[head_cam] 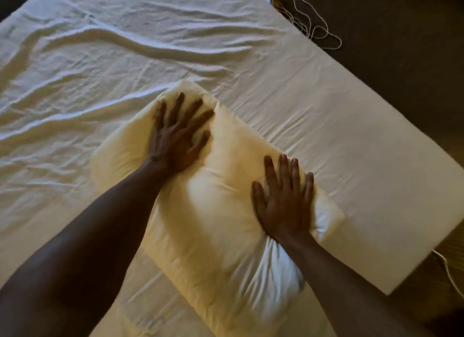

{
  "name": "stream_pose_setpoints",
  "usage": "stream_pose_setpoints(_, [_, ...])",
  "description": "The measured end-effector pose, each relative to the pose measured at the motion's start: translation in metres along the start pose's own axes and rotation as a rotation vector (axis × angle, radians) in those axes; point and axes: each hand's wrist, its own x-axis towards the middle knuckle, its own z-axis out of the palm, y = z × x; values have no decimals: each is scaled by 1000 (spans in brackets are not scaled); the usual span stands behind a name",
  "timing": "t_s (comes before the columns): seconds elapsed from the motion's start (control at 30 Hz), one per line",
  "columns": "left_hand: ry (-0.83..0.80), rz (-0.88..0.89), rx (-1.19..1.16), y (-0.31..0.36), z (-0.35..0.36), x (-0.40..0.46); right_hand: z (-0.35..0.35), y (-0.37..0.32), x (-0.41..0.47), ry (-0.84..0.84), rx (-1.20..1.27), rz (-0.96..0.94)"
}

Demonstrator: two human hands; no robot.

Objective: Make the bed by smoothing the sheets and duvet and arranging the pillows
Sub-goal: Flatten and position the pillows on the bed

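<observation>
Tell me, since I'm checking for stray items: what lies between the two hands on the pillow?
Only the pillow itself: a puffed ridge of it rises between the left hand and right hand, seen in the head view.

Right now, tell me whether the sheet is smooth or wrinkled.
Wrinkled. The sheet shows long ridges and creases across its far and left parts; beside the pillow, toward the right edge, it lies mostly flat.

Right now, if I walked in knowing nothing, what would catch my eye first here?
First, two bare hands pressing flat on a cream pillow in the middle of the view: the left hand near its far end, the right hand near its right edge. Behind them, the white sheet lies heavily wrinkled across the bed. A tangle of pale cord sits on the dark floor at upper right.
</observation>
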Motion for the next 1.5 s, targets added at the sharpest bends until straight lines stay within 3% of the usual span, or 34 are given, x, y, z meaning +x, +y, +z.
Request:
stream_pose_setpoints(0.3, [151,-8,-30,6,74,27,62,5,35,13,-16,25])
stream_pose_setpoints(0.47, [150,-2,-11,5,69,27,37,-26,41,-2,19,147])
stream_pose_setpoints(0.53, [153,-7,-17,4,67,26,30,-57,57,-21,120,105])
stream_pose_setpoints(0.63, [167,12,19,3,71,25,41,-83,83,-79,105,-22])
stream_pose_setpoints(0.77, [204,47,53,5,84,33,69,-70,98,-224,35,-22])
stream_pose_setpoints(0.9, [213,40,82,10,77,29,52,-80,105,-360,26,32])
stream_pose_setpoints(1.0, [177,-10,109,15,64,17,12,-125,72,-400,146,114])
stream_pose_setpoints(1.1, [133,-55,72,23,46,7,-4,-157,-14,-406,104,-74])
stream_pose_setpoints(1.3, [140,-106,-10,10,7,-66,-4,-75,-90,-189,103,-195])
stream_pose_setpoints(1.5, [133,-370,-62,-25,3,-123,9,-27,-142,-147,88,-217])
